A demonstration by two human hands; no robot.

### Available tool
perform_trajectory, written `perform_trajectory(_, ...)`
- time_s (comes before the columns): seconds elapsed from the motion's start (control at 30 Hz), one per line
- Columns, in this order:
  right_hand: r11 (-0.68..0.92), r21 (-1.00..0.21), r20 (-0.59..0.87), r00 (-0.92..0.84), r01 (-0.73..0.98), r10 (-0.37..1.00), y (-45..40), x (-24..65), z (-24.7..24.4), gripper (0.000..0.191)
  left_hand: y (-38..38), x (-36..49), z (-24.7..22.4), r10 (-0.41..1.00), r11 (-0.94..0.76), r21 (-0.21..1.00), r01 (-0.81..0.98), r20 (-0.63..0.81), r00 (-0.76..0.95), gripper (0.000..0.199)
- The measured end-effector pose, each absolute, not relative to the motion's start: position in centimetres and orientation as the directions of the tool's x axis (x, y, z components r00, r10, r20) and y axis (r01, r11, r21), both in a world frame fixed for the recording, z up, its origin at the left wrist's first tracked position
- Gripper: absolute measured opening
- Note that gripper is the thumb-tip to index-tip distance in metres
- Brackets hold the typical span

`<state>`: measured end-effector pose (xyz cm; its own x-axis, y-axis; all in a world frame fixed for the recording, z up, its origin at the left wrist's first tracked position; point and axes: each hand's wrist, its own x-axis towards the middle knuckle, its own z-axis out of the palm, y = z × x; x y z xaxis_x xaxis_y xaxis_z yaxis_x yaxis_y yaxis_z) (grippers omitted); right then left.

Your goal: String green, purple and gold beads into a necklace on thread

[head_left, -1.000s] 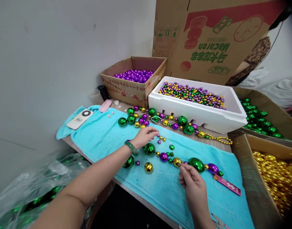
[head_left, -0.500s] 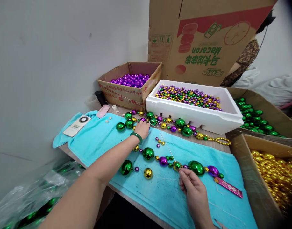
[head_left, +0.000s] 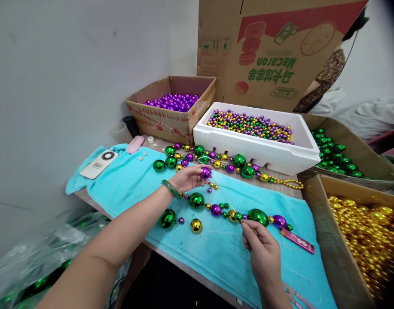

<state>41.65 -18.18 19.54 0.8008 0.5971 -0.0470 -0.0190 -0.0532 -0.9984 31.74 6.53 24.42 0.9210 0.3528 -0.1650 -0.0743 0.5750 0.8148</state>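
Note:
Between its thumb and fingers my left hand (head_left: 188, 177) pinches a shiny purple bead (head_left: 205, 173), held over the towel. A long thin needle (head_left: 224, 195) runs from that bead down to my right hand (head_left: 259, 240), whose thumb and fingers close on its lower end. The needle's tip meets the bead; I cannot tell how far it is inside. Below lies a strand of green, purple and gold beads (head_left: 197, 200) across the blue towel (head_left: 222, 262). Loose beside it are a large green bead (head_left: 167, 218), a gold bead (head_left: 196, 225) and several small beads (head_left: 211, 186).
Behind the towel lie bead strands (head_left: 247, 171), a white foam box (head_left: 255, 150) of mixed beads and a carton (head_left: 158, 122) of purple beads. Boxes of green beads (head_left: 332, 150) and gold beads (head_left: 361, 244) stand right. A phone (head_left: 98, 164), pink packet (head_left: 297, 241) and scissors (head_left: 295, 296) rest around.
My left hand has come from the rear strands toward me and right, now with a purple bead at the needle's tip. My right hand keeps the needle in nearly the same place.

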Motion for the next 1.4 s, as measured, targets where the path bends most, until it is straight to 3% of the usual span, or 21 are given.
perform_trajectory(0.2, -0.06, -0.998, -0.057, 0.799, -0.026, 0.599, -18.5, 41.5, 19.7, 0.032, 6.3, 31.4, 24.3, 0.338, 0.567, 0.821, -0.072, -0.151, 0.929, 0.035)
perform_trajectory(0.37, -0.068, -0.998, -0.053, 0.801, -0.015, 0.596, -18.8, 41.7, 20.0, 0.031, 6.1, 31.2, 24.6, 0.39, 0.529, 0.844, -0.084, -0.154, 0.908, 0.027)
perform_trajectory(0.8, -0.13, -0.99, -0.034, 0.797, 0.056, 0.603, -19.0, 42.5, 20.4, 0.031, 6.0, 30.5, 25.0, 0.471, 0.427, 0.9, -0.091, -0.135, 0.872, 0.032)
perform_trajectory(1.13, -0.161, -0.984, -0.03, 0.808, 0.081, 0.589, -19.2, 43.0, 20.1, 0.03, 6.0, 30.3, 25.1, 0.454, 0.423, 0.903, -0.078, -0.137, 0.881, 0.038)
perform_trajectory(1.4, -0.148, -0.984, -0.012, 0.787, 0.1, 0.617, -19.1, 43.2, 20.2, 0.028, 5.7, 30.3, 25.1, 0.433, 0.529, 0.844, -0.093, -0.174, 0.884, 0.034)
